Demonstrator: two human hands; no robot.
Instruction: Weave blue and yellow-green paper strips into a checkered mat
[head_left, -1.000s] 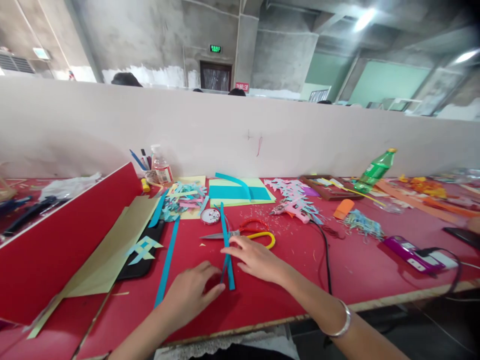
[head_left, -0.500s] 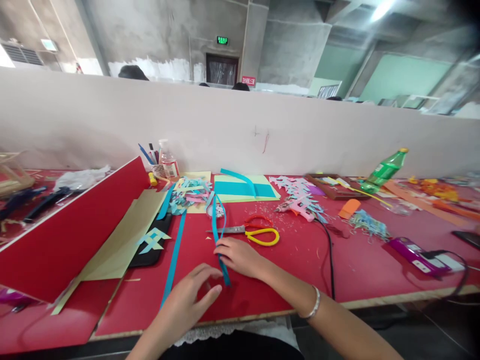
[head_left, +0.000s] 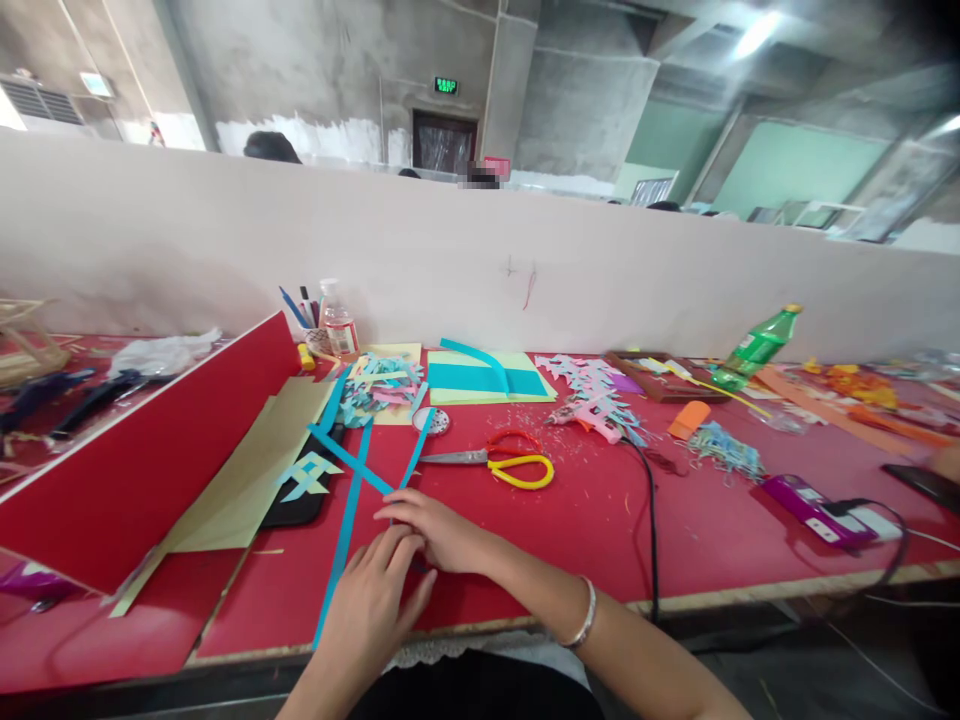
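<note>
A narrow blue paper strip point(head_left: 349, 462) is bent, its two ends spreading away from my hands like a V. My right hand point(head_left: 442, 532) grips it with curled fingers at the bend, low over the red tabletop. My left hand point(head_left: 382, 565) meets the right one there, fingers bent onto the strip and thumb lower down. Their overlap hides the fold itself. Another long blue strip point(head_left: 346, 540) lies flat left of my hands, passing beneath the bent one. Beyond my right hand rest scissors point(head_left: 517, 462) with one red and one yellow handle.
A woven paper piece point(head_left: 307, 475) lies on a black tray-like object at left, beside a red upright panel point(head_left: 165, 450). Paper scraps point(head_left: 382, 385), yellow sheets with a blue strip point(head_left: 487, 378) and a pink glue gun point(head_left: 600, 418) lie farther back. A green bottle point(head_left: 757, 350) leans at right.
The strip's ends have swung apart from a nearly upright, narrow loop into a wide V. My left hand has moved right and up against my right hand, which has shifted slightly down and left.
</note>
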